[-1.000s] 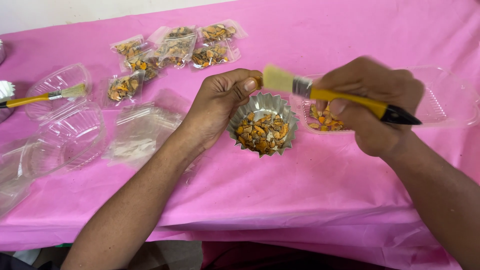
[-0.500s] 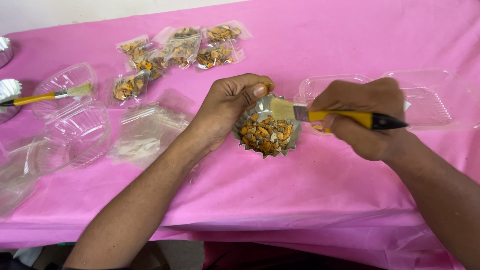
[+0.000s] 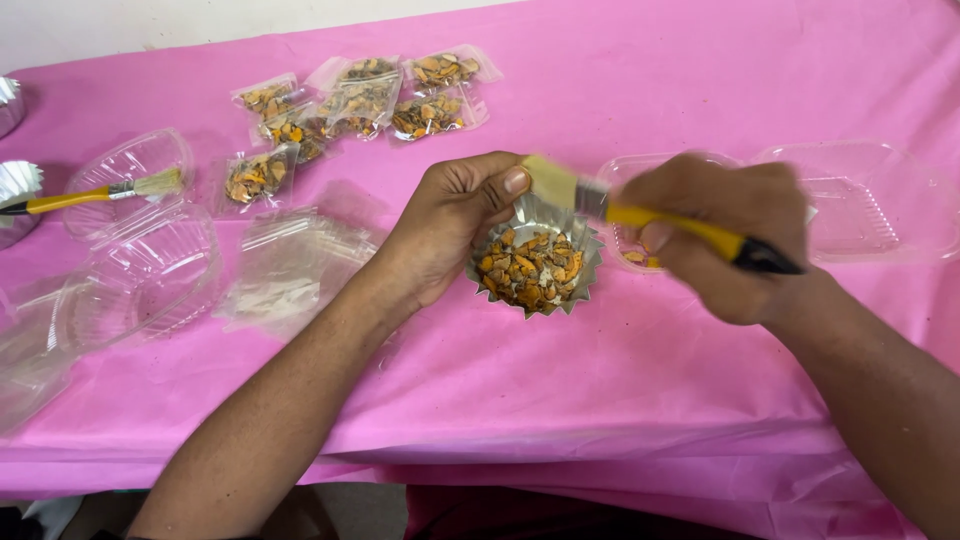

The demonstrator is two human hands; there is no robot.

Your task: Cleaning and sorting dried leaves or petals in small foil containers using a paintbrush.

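A fluted foil cup [image 3: 585,270] full of orange and brown chips [image 3: 530,270] sits on the pink tablecloth. My left hand [image 3: 450,225] grips the cup's left rim, thumb at its far edge. My right hand [image 3: 725,235] holds a yellow-handled paintbrush [image 3: 640,213] with a black end; its pale bristles rest at the cup's far rim, beside my left thumb. The right hand is blurred by motion.
An open clear clamshell box [image 3: 860,205] lies behind my right hand. Several small bags of chips [image 3: 350,105] lie at the back. Clear plastic tubs [image 3: 140,270], empty bags [image 3: 290,270] and a second brush [image 3: 95,193] are at the left, foil cups [image 3: 15,185] at the left edge.
The brush moved from above the clamshell to the foil cup's far rim. My left hand stayed on the cup's rim.
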